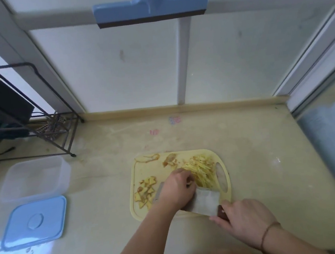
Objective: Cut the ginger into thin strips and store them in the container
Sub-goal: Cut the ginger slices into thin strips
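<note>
Ginger strips gathered against a cleaver blade on the yellow board.

The right hand gripped the cleaver by its handle, blade lying flat-ish on the cutting board. Just beyond the blade, the left hand curled its fingers onto the ginger strips, whether pinching them could not be told. Ginger peelings lay left of that hand. Well off to the left sat the open container, its blue lid nearer.

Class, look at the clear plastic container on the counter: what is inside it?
Nothing shows inside the container: through its clear walls only the counter is seen. The ginger strips lie on the cutting board; the lid lies beside the container.
</note>
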`<state>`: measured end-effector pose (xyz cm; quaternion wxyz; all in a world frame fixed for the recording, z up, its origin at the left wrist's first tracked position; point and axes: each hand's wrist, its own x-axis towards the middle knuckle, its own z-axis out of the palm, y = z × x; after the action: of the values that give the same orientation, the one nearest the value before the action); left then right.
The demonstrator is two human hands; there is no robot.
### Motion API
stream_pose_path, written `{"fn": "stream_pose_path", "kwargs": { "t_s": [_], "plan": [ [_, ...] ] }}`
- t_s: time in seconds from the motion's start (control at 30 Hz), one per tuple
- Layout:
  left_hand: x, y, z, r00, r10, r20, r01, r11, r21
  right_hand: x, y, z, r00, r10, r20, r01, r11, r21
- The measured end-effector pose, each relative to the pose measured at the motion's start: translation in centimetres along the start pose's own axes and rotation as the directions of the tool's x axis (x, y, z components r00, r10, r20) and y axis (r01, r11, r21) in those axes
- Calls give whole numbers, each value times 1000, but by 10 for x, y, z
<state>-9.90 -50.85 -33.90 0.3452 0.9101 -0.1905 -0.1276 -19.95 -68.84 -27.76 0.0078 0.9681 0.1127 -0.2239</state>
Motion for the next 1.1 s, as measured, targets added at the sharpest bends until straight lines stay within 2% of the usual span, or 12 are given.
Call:
{"fn": "stream_pose_path", "kwargs": {
  "t_s": [0.1, 0.17, 0.23, 0.3, 0.37, 0.43, 0.57, 0.67, 0.77, 0.87, 1.0, 1.1],
  "plan": [
    [-3, 6, -6, 993, 64, -101, -74, 993, -93, -4, 3, 0, 1000, -3, 13, 3, 1000, 2],
    [-8, -3, -21, 965, 71, -254, -97, 991, -90, -8, 5, -2, 1000, 3, 5, -3, 1000, 24],
    [-16, -24, -46, 894, -58, -445, -3, 991, -136, -13, 9, 1, 999, 33, -5, -33, 996, 84],
    [-27, -54, -73, 812, -281, -511, 191, 956, -223, -17, 14, 6, 992, 128, -5, -123, 958, 258],
    [-37, -82, -91, 788, -425, -444, 360, 905, -228, -17, 16, 13, 977, 214, 2, -189, 856, 481],
    [-42, -97, -95, 832, -453, -320, 419, 891, -172, -16, 14, 16, 957, 291, 4, -230, 748, 622],
    [-37, -102, -86, 913, -382, -141, 374, 924, -83, -10, 1, 12, 925, 374, 62, -294, 605, 740],
    [-34, -103, -81, 962, -249, -110, 256, 966, 47, -9, -9, 9, 915, 385, 119, -320, 517, 794],
    [-41, -104, -80, 989, -111, -102, 123, 984, 126, -9, -16, 9, 923, 370, 108, -300, 514, 803],
    [-45, -101, -77, 997, 27, 75, -43, 975, 217, -9, -19, 11, 929, 358, 96, -298, 566, 768],
    [-41, -98, -76, 964, 151, 218, -231, 883, 409, -7, -23, 12, 931, 353, 90, -292, 577, 763],
    [-44, -102, -71, 953, 207, 221, -290, 834, 469, -6, -24, 13, 933, 346, 96, -293, 581, 760]
  ]
}}
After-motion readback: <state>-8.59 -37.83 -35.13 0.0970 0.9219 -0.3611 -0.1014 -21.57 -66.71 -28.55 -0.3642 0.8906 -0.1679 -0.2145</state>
